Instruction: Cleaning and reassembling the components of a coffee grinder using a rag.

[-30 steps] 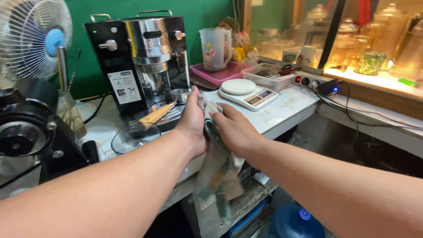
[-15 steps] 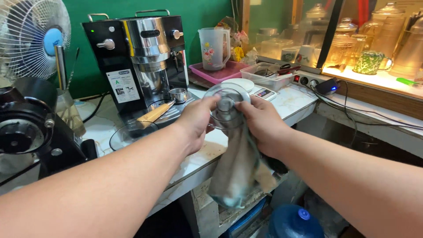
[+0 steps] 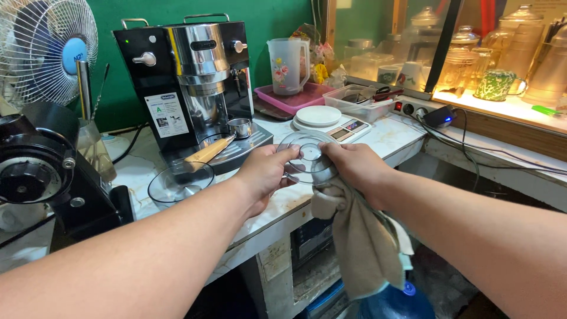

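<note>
I see my left hand pinching the left rim of a clear round lid, held face-on just in front of the espresso machine, while my right hand clamps its right rim together with a grey cloth hanging below.

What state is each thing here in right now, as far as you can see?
Clear round lid: held up over the counter edge by both hands.
Left hand: gripping the lid's left rim.
Right hand: gripping the lid's right rim and the cloth.
Grey cloth: hanging limp below the right hand.
Glass bowl: uncovered, upright on the counter.
Kitchen scale: display lit.
Fan: cannot tell if spinning.
</note>
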